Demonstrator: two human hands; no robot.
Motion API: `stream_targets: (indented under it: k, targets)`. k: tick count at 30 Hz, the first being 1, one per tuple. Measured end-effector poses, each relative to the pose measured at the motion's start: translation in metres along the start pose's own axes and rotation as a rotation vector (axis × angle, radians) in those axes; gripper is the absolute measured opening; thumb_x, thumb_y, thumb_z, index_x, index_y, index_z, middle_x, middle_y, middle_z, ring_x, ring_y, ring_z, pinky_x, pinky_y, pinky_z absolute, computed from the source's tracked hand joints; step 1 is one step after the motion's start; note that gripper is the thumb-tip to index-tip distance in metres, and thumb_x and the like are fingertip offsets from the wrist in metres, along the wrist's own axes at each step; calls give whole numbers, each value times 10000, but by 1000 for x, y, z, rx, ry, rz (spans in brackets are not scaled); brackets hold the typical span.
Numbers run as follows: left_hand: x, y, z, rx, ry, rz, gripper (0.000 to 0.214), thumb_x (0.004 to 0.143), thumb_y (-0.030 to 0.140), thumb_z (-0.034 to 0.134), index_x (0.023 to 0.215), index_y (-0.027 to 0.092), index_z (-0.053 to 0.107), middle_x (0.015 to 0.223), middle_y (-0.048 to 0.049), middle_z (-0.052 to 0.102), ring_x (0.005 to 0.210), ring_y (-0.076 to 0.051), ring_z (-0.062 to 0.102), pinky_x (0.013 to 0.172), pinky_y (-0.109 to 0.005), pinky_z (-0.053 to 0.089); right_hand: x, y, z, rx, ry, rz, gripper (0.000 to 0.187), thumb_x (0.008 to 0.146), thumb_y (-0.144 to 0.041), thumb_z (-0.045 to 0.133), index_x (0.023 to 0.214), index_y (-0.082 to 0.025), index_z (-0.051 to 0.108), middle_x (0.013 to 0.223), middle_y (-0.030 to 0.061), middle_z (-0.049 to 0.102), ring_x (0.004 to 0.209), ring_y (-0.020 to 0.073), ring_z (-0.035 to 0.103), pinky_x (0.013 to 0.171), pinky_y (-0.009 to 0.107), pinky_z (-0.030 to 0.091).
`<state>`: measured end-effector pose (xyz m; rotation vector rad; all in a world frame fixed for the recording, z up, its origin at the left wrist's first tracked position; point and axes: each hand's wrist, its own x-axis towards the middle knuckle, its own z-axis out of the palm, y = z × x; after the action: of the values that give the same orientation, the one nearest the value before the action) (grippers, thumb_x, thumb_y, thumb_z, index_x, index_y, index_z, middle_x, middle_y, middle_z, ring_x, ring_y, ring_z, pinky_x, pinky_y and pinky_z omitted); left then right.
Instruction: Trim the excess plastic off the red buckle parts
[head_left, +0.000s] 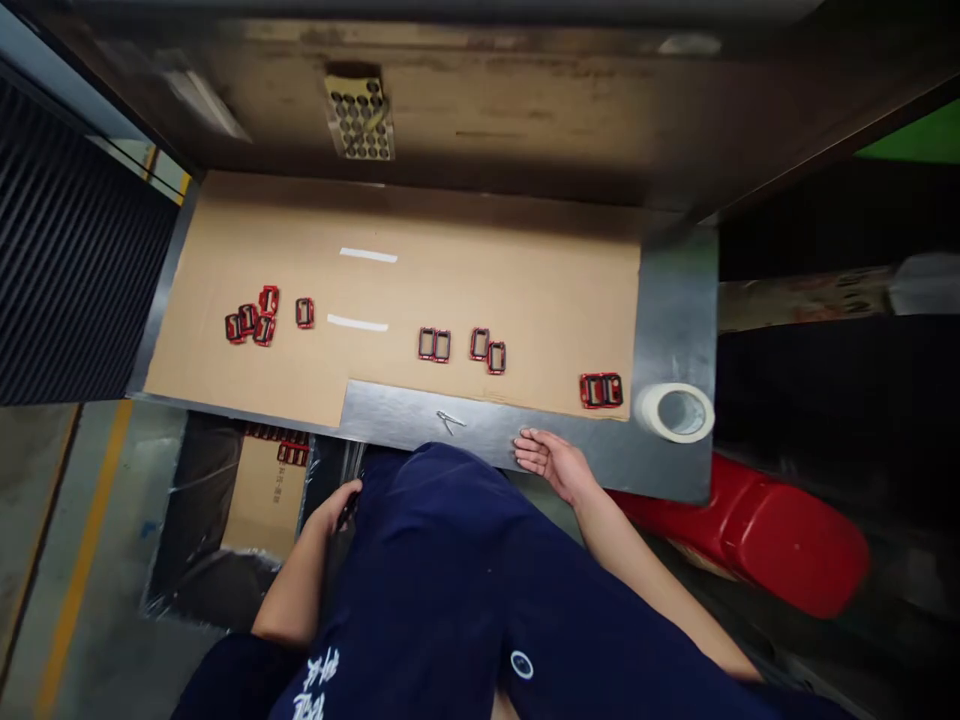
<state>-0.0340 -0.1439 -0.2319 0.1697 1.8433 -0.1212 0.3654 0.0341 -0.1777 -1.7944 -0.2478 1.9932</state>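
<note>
While at the bench edge, right fingers clear of tweezers.

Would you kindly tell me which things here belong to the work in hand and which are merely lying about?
Likely in the work:
red-and-black frames on the cardboard
slim metal tool near the open right hand

Likely just lying about:
tape roll on the table
red object below the table

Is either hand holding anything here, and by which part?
The right hand holds nothing visible. Something dark shows by the left hand; whether held cannot be told.
</note>
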Motion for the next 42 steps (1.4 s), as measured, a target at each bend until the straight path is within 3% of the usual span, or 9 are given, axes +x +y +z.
stream_targets:
  k: [4, 8, 13, 16, 21, 28, 42]
  targets:
    - [6, -10, 9, -19, -31, -62, 375, 967, 387, 627, 1258, 151, 609, 1252, -95, 639, 1080, -248, 659, 906, -441, 586, 4, 0, -3, -14, 11, 42, 99, 905, -210, 648, 964, -150, 701, 804, 82, 801, 617, 171, 757, 578, 255, 629]
    - [-1, -33, 6, -38, -49, -81, 367, 973, 395, 617, 1249, 152, 611, 1230, -100, 649, 1052, -229, 667, 893, -431, 590, 4, -2, -6, -62, 2, 82, 117, 916, -225, 623, 965, -162, 707, 822, 78, 805, 644, 178, 767, 608, 268, 638]
    - [-6, -51, 7, 61, 118, -58, 391, 959, 381, 640, 1283, 167, 594, 1289, -108, 622, 1133, -253, 642, 945, -459, 567, 5, -3, -11, -117, -9, 119, 115, 912, -234, 617, 958, -173, 703, 810, 66, 803, 631, 169, 761, 602, 254, 632]
    - [-1, -50, 14, 144, 213, -62, 407, 956, 384, 643, 1301, 176, 585, 1311, -110, 612, 1171, -264, 627, 975, -477, 550, 6, -3, -13, -142, -25, 135, 114, 899, -249, 641, 965, -176, 698, 825, 70, 805, 649, 176, 765, 628, 268, 639]
    - [0, -47, 19, 234, 261, -60, 411, 962, 402, 630, 1298, 168, 588, 1307, -114, 619, 1168, -264, 629, 995, -498, 537, 5, -6, -14, -159, -47, 145, 134, 900, -255, 635, 982, -172, 700, 830, 74, 805, 664, 179, 769, 639, 270, 639]
    - [2, -43, 15, 302, 241, -14, 396, 963, 388, 634, 1288, 167, 592, 1284, -109, 628, 1136, -252, 643, 958, -468, 560, 3, -6, -10, -120, -57, 119, 149, 906, -246, 628, 989, -157, 714, 851, 94, 803, 664, 185, 766, 610, 268, 638]
    - [19, -19, -11, 284, 192, 9, 396, 959, 384, 640, 1289, 170, 593, 1302, -111, 616, 1148, -256, 636, 956, -465, 562, 2, 0, -2, -84, 1, 26, 124, 908, -231, 649, 945, -134, 718, 812, 98, 801, 588, 176, 751, 528, 249, 626]
